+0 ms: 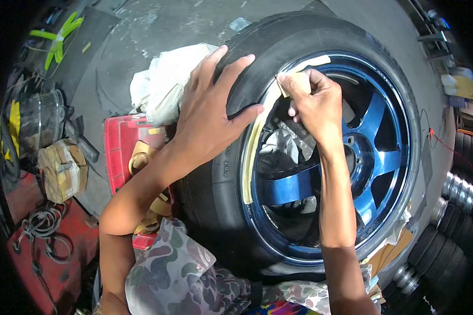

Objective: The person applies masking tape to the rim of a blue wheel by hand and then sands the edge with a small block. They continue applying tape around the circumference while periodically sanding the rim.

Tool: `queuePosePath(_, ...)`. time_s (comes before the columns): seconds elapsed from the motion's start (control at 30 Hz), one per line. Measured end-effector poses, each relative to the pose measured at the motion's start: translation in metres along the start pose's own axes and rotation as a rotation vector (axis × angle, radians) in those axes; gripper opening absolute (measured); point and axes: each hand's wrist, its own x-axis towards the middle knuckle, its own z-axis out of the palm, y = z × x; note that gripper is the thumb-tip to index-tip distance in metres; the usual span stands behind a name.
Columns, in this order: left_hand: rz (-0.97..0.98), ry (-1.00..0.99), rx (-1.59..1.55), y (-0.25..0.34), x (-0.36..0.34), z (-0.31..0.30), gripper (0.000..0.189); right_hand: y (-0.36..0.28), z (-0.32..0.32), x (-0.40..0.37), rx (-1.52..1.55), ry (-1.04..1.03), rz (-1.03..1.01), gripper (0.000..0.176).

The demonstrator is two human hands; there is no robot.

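A black tyre (215,199) on a blue spoked rim (376,157) lies tilted in front of me. Beige masking tape (253,147) runs along the rim's left edge where it meets the rubber. My left hand (210,110) lies flat on the tyre's sidewall, fingers spread. My right hand (312,102) is closed around a roll of the same tape (301,80), thumb pressing its strip against the rim's upper edge. Crumpled paper (291,144) shows behind the spokes.
A red plastic crate (118,152) with tape scraps sits left of the tyre, a pale cloth (163,86) above it. A taped bundle (63,168), cables (39,228) and a green tool (58,42) lie further left. Stacked tyres (452,231) stand at right.
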Motion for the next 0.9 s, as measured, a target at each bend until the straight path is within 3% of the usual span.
queuePosePath(0.1, -0.001, 0.004, 0.013, 0.001, 0.0, 0.0, 0.078, -0.005, 0.001, -0.016, 0.02, -0.135, 0.076, 0.026)
queuePosePath(0.23, 0.002, 0.006, 0.003, 0.001, -0.001, 0.001, 0.077, -0.007, 0.002, -0.005, 0.028, -0.034, 0.073, 0.024)
queuePosePath(0.33, -0.011, 0.008, 0.011, 0.0, 0.0, -0.001, 0.077, -0.006, 0.005, -0.011, 0.033, -0.085, 0.12, 0.025)
queuePosePath(0.4, 0.015, 0.003, 0.001, -0.002, 0.0, 0.001, 0.077, -0.002, 0.01, -0.017, 0.045, -0.07, 0.042, 0.025)
queuePosePath(0.5, 0.01, 0.015, 0.013, 0.0, -0.001, 0.001, 0.077, -0.001, 0.009, -0.003, 0.038, 0.065, 0.019, 0.024)
queuePosePath(0.9, 0.009, 0.015, -0.006, 0.0, 0.0, -0.001, 0.077, 0.001, 0.017, -0.019, 0.105, -0.007, 0.101, 0.022)
